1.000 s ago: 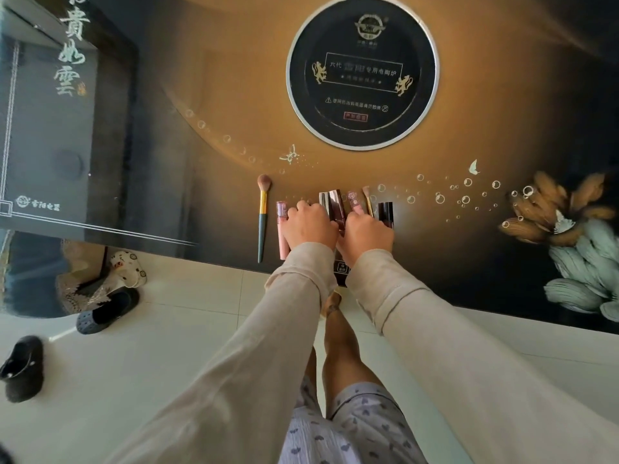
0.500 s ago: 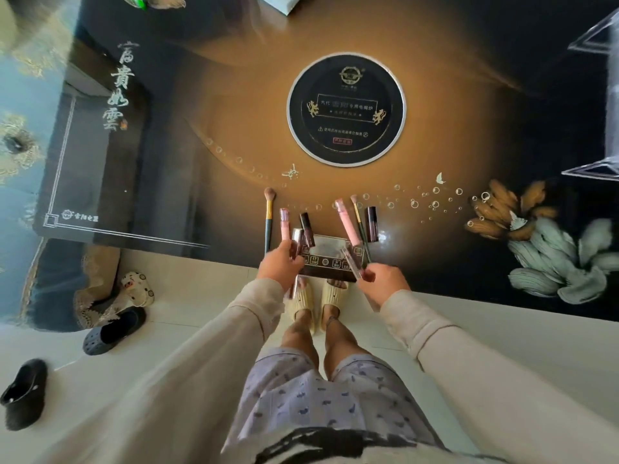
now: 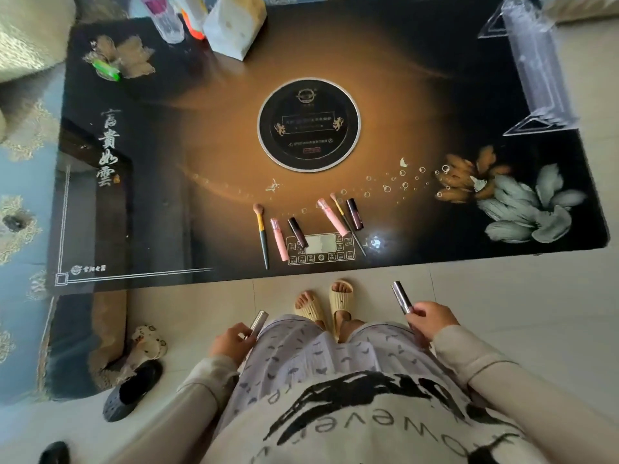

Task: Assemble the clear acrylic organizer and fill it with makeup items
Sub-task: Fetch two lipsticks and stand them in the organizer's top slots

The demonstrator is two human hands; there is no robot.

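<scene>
Each hand's grip around a tube

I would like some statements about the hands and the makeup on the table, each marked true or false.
1. Each hand holds a silver tube. True: the left hand and the right hand each hold one.
2. The clear acrylic organizer stands at the table's far right corner. True.
3. The organizer already holds makeup. False: nothing shows inside it.
4. The green-handled brush lies at the right end of the row. False: it is at the left end.
5. Two pink tubes lie on the table. True.
</scene>
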